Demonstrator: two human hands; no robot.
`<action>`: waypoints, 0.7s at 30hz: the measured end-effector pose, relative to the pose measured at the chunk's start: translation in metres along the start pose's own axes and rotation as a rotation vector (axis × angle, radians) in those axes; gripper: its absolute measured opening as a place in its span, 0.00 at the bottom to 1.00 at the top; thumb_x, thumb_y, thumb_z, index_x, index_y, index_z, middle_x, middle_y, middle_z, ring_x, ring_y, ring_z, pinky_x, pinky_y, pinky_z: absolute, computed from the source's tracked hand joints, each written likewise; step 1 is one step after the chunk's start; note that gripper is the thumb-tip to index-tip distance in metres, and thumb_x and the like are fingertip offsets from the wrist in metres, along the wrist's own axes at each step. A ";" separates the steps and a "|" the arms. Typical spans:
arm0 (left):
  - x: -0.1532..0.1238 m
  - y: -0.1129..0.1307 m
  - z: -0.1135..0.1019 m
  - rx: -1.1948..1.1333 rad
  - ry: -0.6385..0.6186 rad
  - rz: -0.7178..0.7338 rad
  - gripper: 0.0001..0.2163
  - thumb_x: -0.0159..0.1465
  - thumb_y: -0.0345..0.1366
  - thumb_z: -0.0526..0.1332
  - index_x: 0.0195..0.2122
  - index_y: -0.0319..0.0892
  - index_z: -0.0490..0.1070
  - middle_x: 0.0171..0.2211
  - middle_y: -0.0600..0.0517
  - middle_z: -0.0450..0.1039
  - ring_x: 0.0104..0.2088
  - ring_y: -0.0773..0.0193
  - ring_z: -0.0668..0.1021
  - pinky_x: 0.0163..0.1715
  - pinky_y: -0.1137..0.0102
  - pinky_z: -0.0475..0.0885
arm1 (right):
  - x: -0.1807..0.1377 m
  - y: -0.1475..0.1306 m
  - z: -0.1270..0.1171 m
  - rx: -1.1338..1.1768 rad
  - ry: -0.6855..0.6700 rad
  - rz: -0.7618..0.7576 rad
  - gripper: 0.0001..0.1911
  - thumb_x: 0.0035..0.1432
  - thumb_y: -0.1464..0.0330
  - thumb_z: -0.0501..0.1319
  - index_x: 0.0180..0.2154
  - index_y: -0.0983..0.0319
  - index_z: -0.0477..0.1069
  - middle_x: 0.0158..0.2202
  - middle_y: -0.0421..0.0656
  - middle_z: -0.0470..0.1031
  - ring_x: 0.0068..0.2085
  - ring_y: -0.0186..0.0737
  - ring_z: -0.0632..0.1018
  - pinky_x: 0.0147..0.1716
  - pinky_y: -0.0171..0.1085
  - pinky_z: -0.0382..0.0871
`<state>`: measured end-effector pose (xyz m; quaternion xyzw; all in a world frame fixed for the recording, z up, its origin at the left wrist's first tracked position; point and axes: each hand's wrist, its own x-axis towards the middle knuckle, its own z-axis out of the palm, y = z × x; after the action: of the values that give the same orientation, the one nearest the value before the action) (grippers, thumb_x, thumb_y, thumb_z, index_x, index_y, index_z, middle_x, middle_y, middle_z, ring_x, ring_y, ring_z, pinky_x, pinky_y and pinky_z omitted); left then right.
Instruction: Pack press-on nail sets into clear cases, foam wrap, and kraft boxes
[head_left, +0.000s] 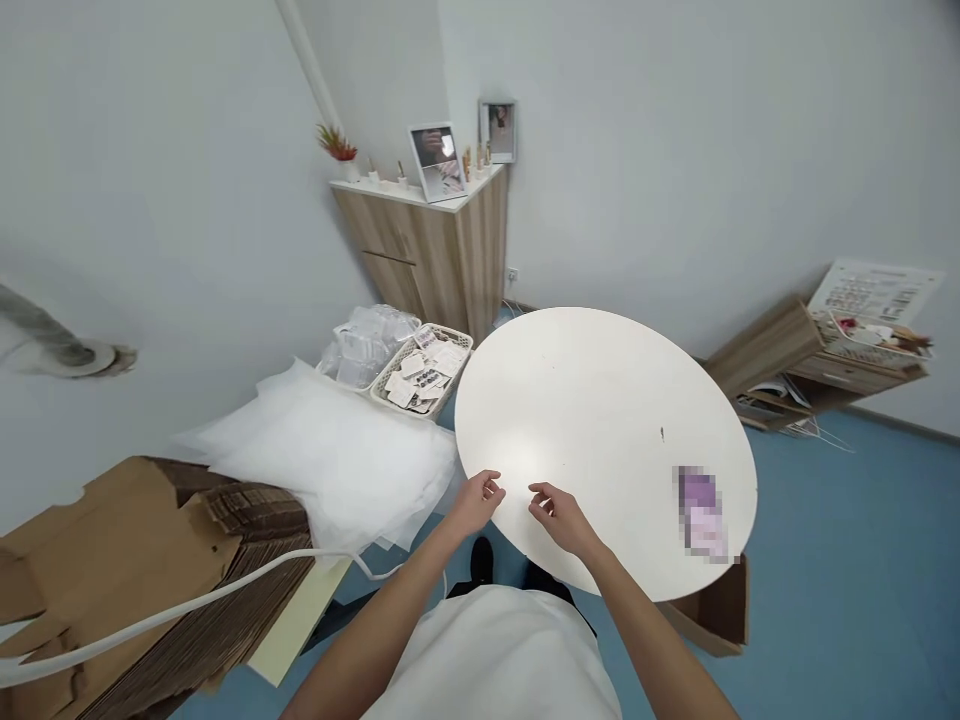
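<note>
White and round, the table [592, 400] spreads in front of the person, its near edge beneath both hands; from here I can't tell if they touch it. The left hand [478, 502] and right hand [560, 515] are empty, fingers loosely curled, a gap between them. Well right of them lies a pixelated purple item [701, 515]; white sheets [337, 450] are heaped to the left.

A potted plant [339, 150] and a framed picture [439, 163] stand on a wood-grain cabinet [435, 240], near a basket [397, 406] of cards [421, 375].
</note>
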<state>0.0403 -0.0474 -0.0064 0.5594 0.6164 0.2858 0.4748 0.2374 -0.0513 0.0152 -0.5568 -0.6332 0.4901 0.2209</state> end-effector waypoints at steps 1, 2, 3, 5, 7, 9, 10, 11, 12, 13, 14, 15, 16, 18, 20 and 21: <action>-0.001 -0.003 -0.005 0.004 0.014 -0.013 0.17 0.54 0.43 0.55 0.43 0.40 0.66 0.32 0.50 0.71 0.30 0.65 0.73 0.32 0.70 0.67 | 0.005 -0.002 0.003 -0.011 -0.025 -0.009 0.16 0.50 0.63 0.55 0.43 0.57 0.68 0.32 0.40 0.73 0.28 0.34 0.72 0.30 0.37 0.67; -0.001 -0.006 -0.009 0.007 0.028 -0.025 0.18 0.54 0.43 0.55 0.44 0.40 0.66 0.33 0.50 0.71 0.31 0.65 0.73 0.32 0.70 0.67 | 0.009 -0.004 0.005 -0.024 -0.050 -0.014 0.16 0.50 0.63 0.55 0.43 0.57 0.68 0.33 0.40 0.73 0.28 0.35 0.72 0.30 0.37 0.67; -0.002 -0.007 -0.013 0.010 0.040 -0.038 0.18 0.54 0.43 0.55 0.44 0.40 0.66 0.33 0.49 0.71 0.31 0.65 0.73 0.33 0.69 0.67 | 0.012 -0.005 0.007 -0.037 -0.077 -0.017 0.16 0.50 0.63 0.55 0.43 0.57 0.67 0.33 0.40 0.73 0.29 0.35 0.72 0.31 0.37 0.67; -0.005 -0.009 -0.019 0.013 0.061 -0.069 0.19 0.54 0.43 0.56 0.44 0.39 0.66 0.33 0.49 0.71 0.31 0.64 0.73 0.33 0.69 0.67 | 0.020 -0.005 0.011 -0.054 -0.125 -0.021 0.16 0.50 0.63 0.54 0.43 0.57 0.67 0.34 0.40 0.73 0.30 0.35 0.72 0.32 0.38 0.67; -0.008 -0.010 -0.026 0.016 0.085 -0.095 0.19 0.53 0.43 0.56 0.44 0.39 0.66 0.33 0.49 0.71 0.31 0.64 0.73 0.34 0.68 0.67 | 0.029 -0.004 0.015 -0.050 -0.167 -0.024 0.17 0.50 0.63 0.54 0.43 0.57 0.66 0.34 0.41 0.72 0.30 0.35 0.73 0.32 0.38 0.67; -0.012 -0.012 -0.034 0.014 0.126 -0.116 0.19 0.53 0.43 0.57 0.43 0.39 0.67 0.33 0.49 0.71 0.31 0.63 0.73 0.34 0.68 0.68 | 0.041 -0.004 0.021 -0.031 -0.210 -0.026 0.17 0.50 0.63 0.54 0.43 0.58 0.66 0.34 0.41 0.72 0.29 0.35 0.73 0.31 0.37 0.67; -0.014 -0.013 -0.038 0.010 0.153 -0.125 0.19 0.53 0.44 0.57 0.43 0.40 0.67 0.33 0.49 0.71 0.31 0.63 0.73 0.34 0.68 0.68 | 0.048 -0.006 0.025 -0.022 -0.229 -0.027 0.17 0.50 0.63 0.54 0.43 0.58 0.66 0.34 0.41 0.72 0.29 0.35 0.73 0.31 0.37 0.67; -0.015 -0.014 -0.042 0.005 0.183 -0.136 0.19 0.53 0.44 0.57 0.43 0.40 0.67 0.33 0.49 0.72 0.31 0.62 0.74 0.33 0.68 0.68 | 0.055 -0.008 0.028 -0.017 -0.246 -0.030 0.17 0.50 0.63 0.54 0.43 0.58 0.66 0.34 0.41 0.73 0.29 0.35 0.73 0.30 0.37 0.67; -0.015 -0.016 -0.047 -0.001 0.211 -0.146 0.19 0.53 0.44 0.57 0.43 0.40 0.67 0.33 0.49 0.72 0.31 0.62 0.74 0.33 0.68 0.68 | 0.063 -0.011 0.032 -0.015 -0.258 -0.037 0.16 0.50 0.63 0.55 0.42 0.58 0.67 0.34 0.41 0.73 0.29 0.35 0.73 0.31 0.37 0.67; -0.015 -0.017 -0.052 -0.004 0.238 -0.156 0.19 0.53 0.44 0.57 0.43 0.40 0.67 0.33 0.49 0.72 0.31 0.63 0.74 0.32 0.68 0.68 | 0.071 -0.016 0.035 -0.016 -0.267 -0.048 0.16 0.50 0.63 0.55 0.42 0.58 0.67 0.34 0.41 0.73 0.29 0.34 0.73 0.31 0.37 0.68; -0.014 -0.018 -0.057 -0.004 0.257 -0.166 0.19 0.54 0.44 0.56 0.44 0.40 0.67 0.33 0.49 0.72 0.31 0.63 0.74 0.31 0.68 0.69 | 0.079 -0.021 0.039 -0.019 -0.271 -0.059 0.16 0.50 0.63 0.55 0.42 0.59 0.67 0.34 0.41 0.73 0.29 0.34 0.73 0.32 0.37 0.68; -0.012 -0.018 -0.062 0.000 0.270 -0.176 0.19 0.54 0.44 0.56 0.44 0.41 0.66 0.34 0.48 0.72 0.31 0.63 0.74 0.31 0.69 0.69 | 0.086 -0.027 0.042 -0.021 -0.273 -0.072 0.16 0.50 0.63 0.54 0.42 0.59 0.67 0.34 0.41 0.73 0.29 0.34 0.73 0.33 0.38 0.68; -0.009 -0.018 -0.067 0.007 0.281 -0.186 0.19 0.54 0.44 0.56 0.45 0.41 0.66 0.35 0.48 0.72 0.32 0.63 0.74 0.32 0.69 0.69 | 0.094 -0.033 0.045 -0.022 -0.274 -0.084 0.16 0.50 0.63 0.54 0.42 0.59 0.67 0.34 0.41 0.73 0.30 0.34 0.73 0.33 0.37 0.67; -0.001 -0.019 -0.077 0.021 0.297 -0.205 0.19 0.55 0.43 0.56 0.45 0.41 0.66 0.37 0.48 0.71 0.35 0.63 0.74 0.33 0.70 0.69 | 0.110 -0.044 0.051 -0.026 -0.277 -0.104 0.16 0.50 0.63 0.54 0.41 0.60 0.67 0.34 0.41 0.73 0.31 0.34 0.73 0.34 0.37 0.67; 0.012 -0.020 -0.087 0.035 0.323 -0.214 0.18 0.55 0.43 0.57 0.45 0.40 0.66 0.40 0.47 0.70 0.36 0.63 0.74 0.34 0.70 0.69 | 0.125 -0.051 0.058 -0.046 -0.272 -0.114 0.15 0.50 0.63 0.53 0.40 0.60 0.67 0.34 0.41 0.73 0.33 0.35 0.73 0.35 0.37 0.67; 0.019 -0.022 -0.092 0.040 0.338 -0.212 0.18 0.55 0.42 0.57 0.45 0.40 0.66 0.42 0.46 0.69 0.37 0.63 0.74 0.35 0.70 0.69 | 0.133 -0.053 0.061 -0.063 -0.264 -0.115 0.14 0.50 0.64 0.54 0.40 0.60 0.67 0.35 0.41 0.73 0.34 0.36 0.73 0.36 0.37 0.67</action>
<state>-0.0508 -0.0173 0.0049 0.4446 0.7483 0.3118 0.3809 0.1231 0.0539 0.0002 -0.4572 -0.7025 0.5256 0.1459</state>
